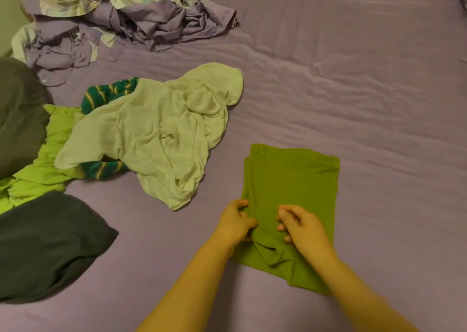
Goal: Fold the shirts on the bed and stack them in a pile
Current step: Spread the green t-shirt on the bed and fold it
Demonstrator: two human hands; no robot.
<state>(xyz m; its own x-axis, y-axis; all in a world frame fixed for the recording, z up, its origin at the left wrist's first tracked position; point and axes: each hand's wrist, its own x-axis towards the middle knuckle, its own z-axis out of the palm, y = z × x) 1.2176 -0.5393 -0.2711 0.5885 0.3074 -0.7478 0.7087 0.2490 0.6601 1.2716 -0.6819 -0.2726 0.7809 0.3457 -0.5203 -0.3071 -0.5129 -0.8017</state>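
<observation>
An olive green shirt lies partly folded into a long rectangle on the purple bed sheet, near the front. My left hand pinches its left edge with curled fingers. My right hand rests on the middle of the cloth, fingers curled into the fabric. To the left lies an unfolded heap: a pale green shirt on top of a teal striped shirt and a bright lime shirt.
Two dark grey pillows sit at the left edge. A crumpled purple and patterned bedding pile fills the far left. Bare purple sheet stretches across the right half.
</observation>
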